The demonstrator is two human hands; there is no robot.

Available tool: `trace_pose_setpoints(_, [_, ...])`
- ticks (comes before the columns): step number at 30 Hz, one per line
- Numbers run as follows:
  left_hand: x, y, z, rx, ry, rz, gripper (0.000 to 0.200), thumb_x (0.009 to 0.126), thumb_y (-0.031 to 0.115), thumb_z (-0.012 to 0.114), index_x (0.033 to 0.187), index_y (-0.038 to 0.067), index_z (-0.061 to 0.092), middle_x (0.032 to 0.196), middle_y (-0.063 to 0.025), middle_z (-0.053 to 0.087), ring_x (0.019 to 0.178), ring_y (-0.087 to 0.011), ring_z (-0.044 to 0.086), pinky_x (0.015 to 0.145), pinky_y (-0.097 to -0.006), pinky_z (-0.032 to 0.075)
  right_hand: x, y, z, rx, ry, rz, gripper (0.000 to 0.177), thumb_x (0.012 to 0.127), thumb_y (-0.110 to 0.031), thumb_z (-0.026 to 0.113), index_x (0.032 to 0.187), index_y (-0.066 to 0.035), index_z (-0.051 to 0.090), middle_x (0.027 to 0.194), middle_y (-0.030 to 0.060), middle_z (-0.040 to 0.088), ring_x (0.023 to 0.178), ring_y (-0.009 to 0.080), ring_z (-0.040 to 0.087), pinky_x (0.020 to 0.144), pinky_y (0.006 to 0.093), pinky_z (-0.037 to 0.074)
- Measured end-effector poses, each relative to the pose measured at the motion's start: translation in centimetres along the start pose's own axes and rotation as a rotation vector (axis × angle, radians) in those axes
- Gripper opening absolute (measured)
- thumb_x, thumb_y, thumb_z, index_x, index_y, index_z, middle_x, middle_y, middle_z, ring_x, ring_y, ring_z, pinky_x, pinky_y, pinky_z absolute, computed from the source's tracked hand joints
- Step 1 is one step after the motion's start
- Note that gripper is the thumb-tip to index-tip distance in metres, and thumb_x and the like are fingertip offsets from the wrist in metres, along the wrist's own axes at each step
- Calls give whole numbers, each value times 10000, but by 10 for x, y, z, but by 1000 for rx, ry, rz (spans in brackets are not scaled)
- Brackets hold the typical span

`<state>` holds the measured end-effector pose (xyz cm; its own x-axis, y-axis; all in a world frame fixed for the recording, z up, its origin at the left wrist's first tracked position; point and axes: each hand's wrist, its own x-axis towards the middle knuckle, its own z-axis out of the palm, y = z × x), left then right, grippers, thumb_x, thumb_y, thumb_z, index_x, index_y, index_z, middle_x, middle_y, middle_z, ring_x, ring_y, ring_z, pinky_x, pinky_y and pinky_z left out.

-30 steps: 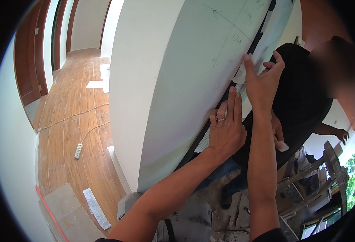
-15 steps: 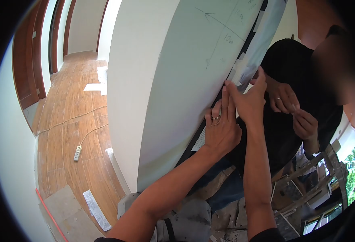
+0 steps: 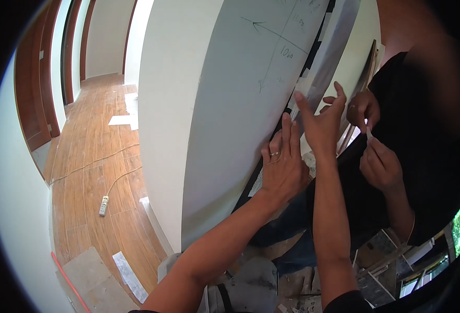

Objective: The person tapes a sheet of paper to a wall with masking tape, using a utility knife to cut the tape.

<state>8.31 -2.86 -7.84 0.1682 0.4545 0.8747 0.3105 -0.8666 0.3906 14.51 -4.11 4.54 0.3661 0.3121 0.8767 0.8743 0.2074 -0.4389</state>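
Observation:
My left hand [image 3: 284,166] wears a ring and presses against the dark edge strip [image 3: 254,177] of the wall corner. Two of its fingers stretch upward and the others bend; it appears to hold nothing. Just right of it my right hand [image 3: 324,125] is open, its thumb and fingers spread beside the pale sheet covering [image 3: 333,47] that runs along the edge. Short white tape pieces [image 3: 304,78] lie across the strip above my fingertips. Pencilled arrows and numbers mark the pale wall face [image 3: 240,99].
At the right a co-worker in black [image 3: 428,125] holds a small white piece [image 3: 369,132] between both hands. A power strip [image 3: 103,205] with its cord lies on the wooden floor [image 3: 84,156]. Cardboard [image 3: 91,271] and a red cord [image 3: 68,281] are at lower left.
My right hand's fingers have come away from the covered edge and spread wider. My left hand stays on the strip. The co-worker has shifted right, hands still together.

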Motion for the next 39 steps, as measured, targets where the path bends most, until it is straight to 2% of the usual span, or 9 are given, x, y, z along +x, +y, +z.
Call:
trace_pose_setpoints(12, [-2,-3,3,-36,5,8,1021,788,123,717,1590,-58,112,1690,-298,64,1405,-476,341,1011,-662,319,-14,66,19,113,14,162,1074,781,-565,868,1518,-2,328,1173,165,487,1060,288,542,905,431,476])
trace_pose_setpoints(13, [-1,-3,1,-17,-15,6,1017,786,114,708,1592,-52,111,1692,-295,60,1401,-473,343,1016,-664,314,-14,68,20,125,51,173,959,867,-527,813,1520,-1,347,1111,126,513,888,191,528,775,343,486])
trace_pose_setpoints(17, [0,-1,0,-26,-9,-5,1018,785,126,701,1594,-46,108,1691,-299,65,1365,-477,377,1038,-662,292,-16,64,17,-40,3,138,972,864,-548,807,1518,4,345,1131,136,525,885,177,533,783,350,485])
trace_pose_setpoints(22, [-1,0,-11,-18,-46,4,950,841,150,664,1598,-50,126,1709,-256,83,1376,-454,387,1077,-621,299,-33,46,-20,536,68,343,572,1035,-531,585,1300,-24,562,923,49,576,766,138,510,725,311,448])
trace_pose_setpoints(25, [-2,-4,-6,-32,-19,10,969,850,189,676,1601,-47,112,1715,-258,54,1363,-474,405,1091,-634,296,-42,78,-32,1212,-491,695,771,997,-720,461,1172,17,609,896,59,612,775,177,559,723,339,482])
trace_pose_setpoints(26, [-2,-5,-5,-30,-18,17,969,850,189,676,1601,-47,112,1715,-258,54,1363,-474,405,1091,-634,296,-50,80,-44,1217,-488,690,771,997,-720,461,1172,17,609,896,59,612,775,177,559,723,339,482])
trace_pose_setpoints(29, [-4,-12,-11,-38,-15,41,973,858,199,678,1604,-40,102,1715,-265,43,1359,-489,413,1083,-624,315,-73,79,-71,1438,-801,567,940,952,-778,459,1328,80,533,1109,137,661,1015,237,660,990,387,534])
trace_pose_setpoints(35, [1,-11,-25,34,29,139,1101,761,176,772,1595,-32,83,1682,-303,148,1327,-455,408,1082,-589,291,-98,80,-89,1013,-715,462,834,991,-620,578,1396,99,460,1215,200,641,1113,262,665,1020,444,554])
trace_pose_setpoints(39, [22,-11,-24,20,8,126,1143,705,106,798,1585,-59,88,1599,-327,313,1258,-476,446,1058,-576,315,-92,67,-99,1176,-810,664,589,1075,-410,516,1394,83,465,1239,179,628,1055,255,674,1002,402,550])
